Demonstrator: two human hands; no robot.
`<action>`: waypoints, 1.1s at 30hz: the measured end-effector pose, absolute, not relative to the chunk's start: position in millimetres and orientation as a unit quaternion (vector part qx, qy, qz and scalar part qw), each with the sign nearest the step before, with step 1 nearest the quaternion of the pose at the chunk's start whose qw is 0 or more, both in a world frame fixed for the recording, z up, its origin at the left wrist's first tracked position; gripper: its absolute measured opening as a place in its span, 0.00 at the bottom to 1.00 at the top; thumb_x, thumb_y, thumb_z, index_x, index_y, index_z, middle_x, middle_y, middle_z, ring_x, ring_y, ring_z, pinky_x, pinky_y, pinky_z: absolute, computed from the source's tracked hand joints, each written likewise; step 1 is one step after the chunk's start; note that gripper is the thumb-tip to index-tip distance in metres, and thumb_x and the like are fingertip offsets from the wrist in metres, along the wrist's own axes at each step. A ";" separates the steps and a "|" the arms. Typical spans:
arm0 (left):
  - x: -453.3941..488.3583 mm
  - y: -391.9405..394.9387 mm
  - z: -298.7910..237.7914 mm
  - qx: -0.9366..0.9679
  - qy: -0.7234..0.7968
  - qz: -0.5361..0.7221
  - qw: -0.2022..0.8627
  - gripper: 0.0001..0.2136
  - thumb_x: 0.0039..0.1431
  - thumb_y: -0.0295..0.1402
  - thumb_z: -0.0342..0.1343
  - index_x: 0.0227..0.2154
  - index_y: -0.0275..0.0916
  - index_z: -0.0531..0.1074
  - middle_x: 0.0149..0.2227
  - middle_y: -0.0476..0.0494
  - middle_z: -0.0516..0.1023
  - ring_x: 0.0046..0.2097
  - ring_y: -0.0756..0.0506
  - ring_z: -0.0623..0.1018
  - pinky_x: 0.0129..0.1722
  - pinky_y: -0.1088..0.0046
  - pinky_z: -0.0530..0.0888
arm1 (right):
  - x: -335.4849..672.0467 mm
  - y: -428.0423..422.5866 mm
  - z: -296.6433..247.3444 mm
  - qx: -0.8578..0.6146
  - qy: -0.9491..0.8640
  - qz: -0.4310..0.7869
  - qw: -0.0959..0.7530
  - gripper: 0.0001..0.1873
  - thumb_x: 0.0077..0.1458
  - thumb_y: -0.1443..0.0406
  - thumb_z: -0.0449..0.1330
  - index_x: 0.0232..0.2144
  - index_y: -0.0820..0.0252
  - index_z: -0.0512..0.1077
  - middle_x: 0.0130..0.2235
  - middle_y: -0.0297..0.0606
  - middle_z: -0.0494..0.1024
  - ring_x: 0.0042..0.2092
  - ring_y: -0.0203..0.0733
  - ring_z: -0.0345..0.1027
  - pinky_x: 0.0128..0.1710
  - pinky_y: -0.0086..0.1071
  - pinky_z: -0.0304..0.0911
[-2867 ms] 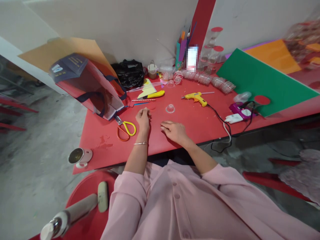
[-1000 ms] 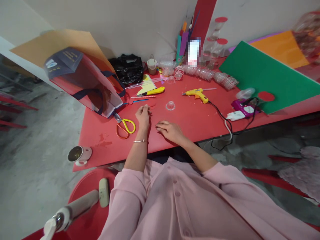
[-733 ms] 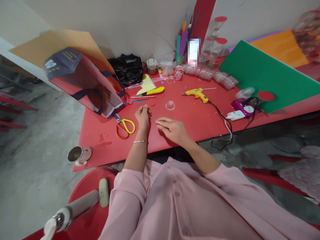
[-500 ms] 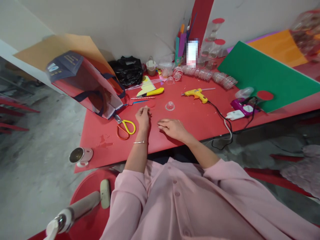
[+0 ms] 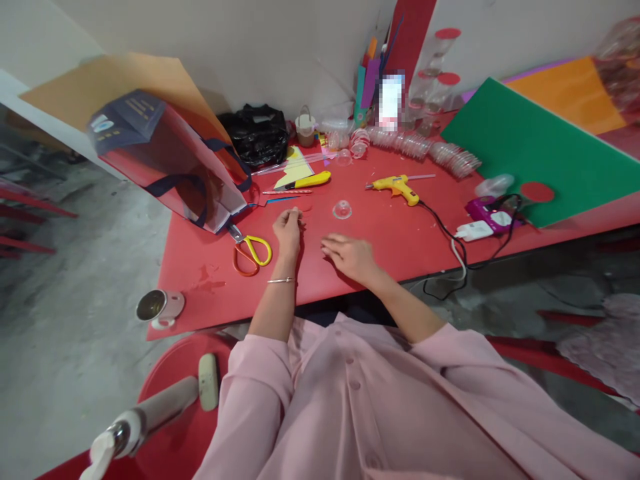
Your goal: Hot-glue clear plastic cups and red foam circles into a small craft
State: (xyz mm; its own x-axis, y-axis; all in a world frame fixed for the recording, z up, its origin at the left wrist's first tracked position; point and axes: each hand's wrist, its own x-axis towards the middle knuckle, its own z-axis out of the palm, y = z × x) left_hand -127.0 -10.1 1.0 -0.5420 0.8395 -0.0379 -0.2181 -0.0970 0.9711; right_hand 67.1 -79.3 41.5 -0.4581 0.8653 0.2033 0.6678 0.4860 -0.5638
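My left hand (image 5: 288, 231) rests on the red tabletop with its fingers curled in; whatever lies between them is too small to make out. Just beyond its fingertips is a thin red disc (image 5: 305, 208), hard to tell from the red surface. My right hand (image 5: 351, 257) lies palm down near the table edge, fingers loosely stretched and slightly apart, holding nothing visible. Ahead of it sits a small clear plastic dome (image 5: 343, 210). Scissors (image 5: 259, 251) with yellow and orange handles lie left of my left hand. A yellow glue gun (image 5: 396, 187) is farther off to the right.
A yellow cutter knife (image 5: 313, 179) and a striped straw (image 5: 287, 193) lie at the back. Paper bag (image 5: 175, 153) stands left, a metal mug (image 5: 161, 308) at the left corner. Stacked clear cups (image 5: 400, 142), green board (image 5: 530, 153), and corded purple power strip (image 5: 493, 212) are right.
The view has shifted slightly. My right hand's fingers have spread a little and moved slightly right, away from my left hand. My left hand stays almost still beside the red disc.
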 end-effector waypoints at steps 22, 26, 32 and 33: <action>-131.7 -8.1 -5.3 0.285 0.548 0.683 0.390 0.15 0.60 0.44 0.66 0.28 0.38 0.75 0.26 0.50 0.75 0.24 0.53 0.73 0.23 0.78 0.67 | 41.2 -63.0 17.1 -0.434 -0.870 0.062 0.225 0.27 0.78 0.55 0.51 0.71 0.55 0.71 0.75 0.45 0.67 0.75 0.61 0.60 0.75 0.60 0.53; -132.4 -8.0 -6.4 0.294 0.548 0.682 0.384 0.14 0.61 0.44 0.65 0.28 0.38 0.75 0.25 0.50 0.75 0.24 0.52 0.73 0.23 0.77 0.68 | 34.1 -56.6 2.2 -0.436 -0.865 0.102 0.227 0.29 0.78 0.61 0.47 0.75 0.60 0.65 0.70 0.47 0.76 0.72 0.57 0.66 0.76 0.57 0.55; -133.3 -5.9 -11.5 0.300 0.545 0.684 0.380 0.14 0.60 0.44 0.65 0.27 0.38 0.76 0.25 0.50 0.75 0.22 0.53 0.71 0.23 0.77 0.69 | 36.7 -54.8 9.3 -0.427 -0.861 0.146 0.234 0.32 0.74 0.70 0.45 0.76 0.64 0.62 0.70 0.50 0.75 0.72 0.52 0.68 0.76 0.52 0.58; -133.4 -5.5 -12.8 0.296 0.542 0.686 0.385 0.14 0.59 0.45 0.65 0.28 0.39 0.76 0.25 0.50 0.75 0.22 0.53 0.71 0.22 0.77 0.68 | 38.0 -56.6 14.2 -0.424 -0.861 0.149 0.238 0.32 0.74 0.70 0.45 0.76 0.63 0.62 0.70 0.49 0.75 0.73 0.51 0.67 0.77 0.52 0.58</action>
State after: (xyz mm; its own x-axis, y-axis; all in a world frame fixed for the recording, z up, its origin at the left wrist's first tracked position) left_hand -133.4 -5.5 -12.8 -0.5281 0.8491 -0.0111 -0.2062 -0.1155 0.9717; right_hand 38.0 -56.6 14.2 -0.5262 0.8016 0.2838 0.6600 0.5954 -0.4581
